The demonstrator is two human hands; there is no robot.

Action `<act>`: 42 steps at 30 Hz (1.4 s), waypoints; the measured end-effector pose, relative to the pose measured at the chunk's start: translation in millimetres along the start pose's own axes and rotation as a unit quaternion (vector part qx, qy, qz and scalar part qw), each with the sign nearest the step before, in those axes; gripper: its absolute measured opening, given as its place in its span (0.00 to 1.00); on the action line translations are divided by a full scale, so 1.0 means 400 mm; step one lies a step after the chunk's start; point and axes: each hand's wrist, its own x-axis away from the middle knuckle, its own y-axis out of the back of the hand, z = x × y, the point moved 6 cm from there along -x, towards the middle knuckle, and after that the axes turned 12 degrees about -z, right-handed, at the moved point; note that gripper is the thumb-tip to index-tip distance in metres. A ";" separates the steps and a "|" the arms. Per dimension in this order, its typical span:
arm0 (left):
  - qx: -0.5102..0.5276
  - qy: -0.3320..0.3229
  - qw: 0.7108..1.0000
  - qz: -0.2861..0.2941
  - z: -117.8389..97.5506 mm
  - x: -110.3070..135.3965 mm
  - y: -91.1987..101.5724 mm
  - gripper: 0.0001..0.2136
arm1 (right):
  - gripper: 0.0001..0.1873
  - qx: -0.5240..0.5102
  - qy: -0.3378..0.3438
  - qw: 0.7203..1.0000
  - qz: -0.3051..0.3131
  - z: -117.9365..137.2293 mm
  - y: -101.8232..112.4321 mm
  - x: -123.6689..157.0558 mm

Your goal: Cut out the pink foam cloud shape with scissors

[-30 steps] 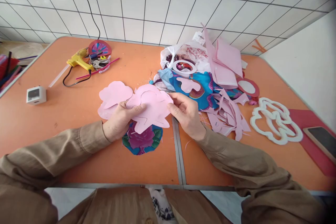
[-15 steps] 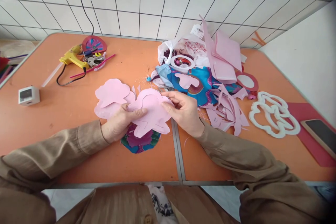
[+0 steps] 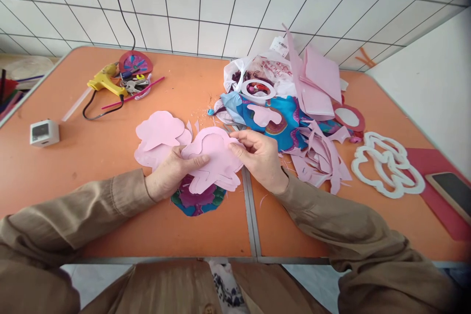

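Observation:
Between my two hands I hold pink flower-shaped felt pieces (image 3: 215, 159), a smaller one lying over a larger one. My left hand (image 3: 171, 171) grips them at the left edge, thumb on top. The thumb and fingers of my right hand (image 3: 259, 157) pinch their upper right edge. Just below them, a blue, purple and green patterned fabric piece (image 3: 198, 203) lies on the table, partly covered. More pink cut-outs (image 3: 160, 130) rest in a loose stack beyond my left hand. Grey scissors, mostly hidden, seem to lie behind my right fingers.
A yellow glue gun (image 3: 106, 81) with its cord lies at the back left, near a white cube-shaped plug (image 3: 44, 132). Pink scraps (image 3: 320, 154), patterned blue fabric (image 3: 287, 122) and folded pink felt (image 3: 320, 78) crowd the back right. White cloud-shaped frames (image 3: 386, 164) and a phone (image 3: 451, 194) lie far right.
The view has shifted slightly. Both hands keep their hold on the pink pieces, which stay in nearly the same position.

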 end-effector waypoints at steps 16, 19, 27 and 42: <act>-0.171 -0.003 0.984 0.055 -0.001 0.007 -0.005 0.13 | 0.13 0.032 0.022 0.991 0.127 0.048 -0.003 -0.015; -0.242 -0.022 0.967 0.076 -0.006 0.008 -0.009 0.13 | 0.10 0.056 0.053 0.985 0.155 0.061 -0.011 -0.010; -0.239 -0.039 0.966 0.093 -0.004 0.009 -0.008 0.14 | 0.12 0.049 0.038 0.986 0.155 0.063 -0.014 -0.005; -0.261 -0.119 0.957 0.051 -0.040 0.012 -0.019 0.22 | 0.18 -0.030 -0.039 0.985 0.164 0.036 -0.025 -0.008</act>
